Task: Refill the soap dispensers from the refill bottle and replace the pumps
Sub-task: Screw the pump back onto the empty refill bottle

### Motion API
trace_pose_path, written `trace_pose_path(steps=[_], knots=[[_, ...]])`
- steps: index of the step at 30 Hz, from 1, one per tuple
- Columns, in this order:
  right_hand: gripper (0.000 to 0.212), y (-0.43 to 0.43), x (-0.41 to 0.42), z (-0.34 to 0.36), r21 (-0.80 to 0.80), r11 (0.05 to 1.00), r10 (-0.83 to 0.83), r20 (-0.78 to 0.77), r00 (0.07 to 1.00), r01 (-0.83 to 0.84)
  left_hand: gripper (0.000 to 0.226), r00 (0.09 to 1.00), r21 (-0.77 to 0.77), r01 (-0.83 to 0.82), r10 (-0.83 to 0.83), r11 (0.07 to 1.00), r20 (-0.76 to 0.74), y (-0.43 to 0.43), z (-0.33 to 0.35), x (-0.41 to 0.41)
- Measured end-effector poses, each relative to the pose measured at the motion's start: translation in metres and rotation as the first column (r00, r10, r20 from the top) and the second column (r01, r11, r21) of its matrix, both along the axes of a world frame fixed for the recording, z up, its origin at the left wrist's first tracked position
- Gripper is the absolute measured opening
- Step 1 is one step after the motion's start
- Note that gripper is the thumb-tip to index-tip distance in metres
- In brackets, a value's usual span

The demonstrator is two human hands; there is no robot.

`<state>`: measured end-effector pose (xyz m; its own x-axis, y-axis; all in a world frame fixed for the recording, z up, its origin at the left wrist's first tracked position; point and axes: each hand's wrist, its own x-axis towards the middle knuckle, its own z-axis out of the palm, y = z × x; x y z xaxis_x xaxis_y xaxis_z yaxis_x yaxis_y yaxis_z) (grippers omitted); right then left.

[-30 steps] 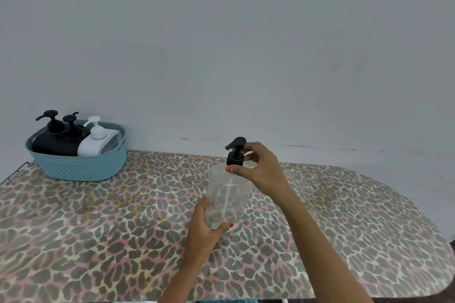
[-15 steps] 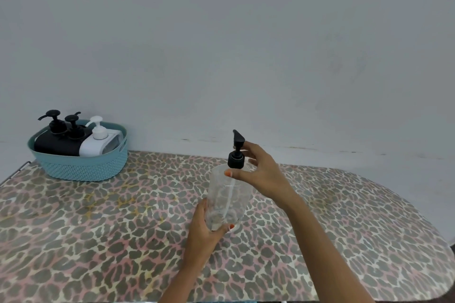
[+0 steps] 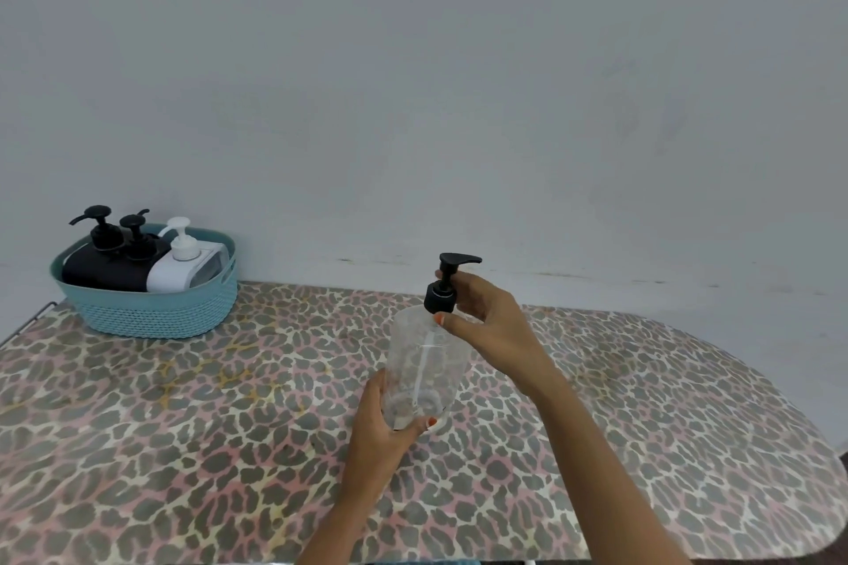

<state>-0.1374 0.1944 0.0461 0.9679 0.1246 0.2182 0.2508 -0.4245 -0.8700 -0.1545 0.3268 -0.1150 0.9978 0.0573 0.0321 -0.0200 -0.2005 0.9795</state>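
Where the pale wall (image 3: 413, 83) meets its far edge, the bench (image 3: 160, 450) spreads out under a leopard-print cover, its right-hand corners rounded. At the far left corner, close against the wall, sits a teal woven basket (image 3: 151, 312). It holds black dispensers (image 3: 101, 268) topped by two black pumps, and beside them a white dispenser (image 3: 181, 273) with a white pump on the side nearer the bench's middle.

Around the middle of the bench a clear dispenser (image 3: 426, 362) leans slightly off upright. It looks almost empty, and the print shows through its wall. Whether its base touches the bench cannot be told.

The left grip (image 3: 381, 427) is clasped round the lowest part of the clear dispenser from the near side, with a painted thumbnail showing on its front. The right grip (image 3: 486, 321) comes in from the right and pinches the collar of the black pump (image 3: 441, 294) at the dispenser's neck, thumb on the near side and fingers behind the stem. The pump's spout points toward the right edge, and its thin tube runs down inside the clear dispenser.
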Motion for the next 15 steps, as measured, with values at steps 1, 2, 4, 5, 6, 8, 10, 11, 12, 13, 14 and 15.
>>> trace_pose_path(steps=[1,2,4,5,6,8,10,11,12,13,14,15], knots=[[0.047,0.001,0.0,-0.001,-0.009,1.0,-0.011,0.009,1.0,0.012,0.081,1.0,0.0,0.003,-0.003,1.0,0.0,0.0,0.0,0.0],[0.048,0.002,0.001,-0.003,-0.022,0.999,-0.023,0.017,1.0,0.023,0.081,1.0,0.001,0.006,-0.006,1.0,-0.004,0.0,0.0,0.0],[0.055,0.002,0.001,-0.009,-0.037,0.999,-0.038,0.009,0.999,0.038,0.082,1.0,-0.005,0.019,-0.019,1.0,-0.008,-0.001,0.001,-0.001],[0.06,0.0,0.0,-0.012,-0.034,0.998,-0.047,0.0,0.999,0.047,0.082,1.0,-0.012,0.021,-0.021,1.0,-0.007,-0.001,0.001,-0.002],[0.065,-0.002,-0.001,-0.016,-0.022,0.998,-0.06,-0.01,0.998,0.06,0.081,1.0,-0.02,0.02,-0.02,1.0,-0.006,-0.001,0.003,-0.002],[0.073,-0.009,-0.006,-0.028,0.008,0.996,-0.09,-0.055,0.994,0.091,0.08,1.0,-0.027,0.021,-0.021,0.999,0.001,-0.001,0.006,-0.003],[0.078,-0.016,-0.01,-0.042,0.038,0.994,-0.095,-0.117,0.989,0.1,0.084,0.999,-0.027,0.033,-0.032,0.999,0.012,0.001,0.009,-0.005],[0.079,-0.018,-0.011,-0.049,0.051,0.994,-0.089,-0.151,0.985,0.097,0.086,0.999,-0.04,0.033,-0.032,0.999,0.019,0.002,0.011,-0.005],[0.079,-0.02,-0.013,-0.055,0.059,0.994,-0.081,-0.181,0.98,0.093,0.088,0.999,-0.062,0.03,-0.028,0.998,0.03,0.003,0.013,-0.007],[0.078,-0.021,-0.015,-0.062,0.065,0.994,-0.076,-0.197,0.977,0.09,0.088,0.999,-0.087,0.027,-0.023,0.996,0.045,0.004,0.015,-0.008],[0.074,-0.021,-0.016,-0.067,0.059,0.995,-0.071,-0.207,0.976,0.085,0.084,0.998,-0.108,0.027,-0.02,0.994,0.066,0.005,0.017,-0.009],[0.068,-0.021,-0.017,-0.074,0.055,0.996,-0.062,-0.206,0.977,0.075,0.08,0.996,-0.123,0.025,-0.015,0.992,0.082,0.005,0.019,-0.01]])
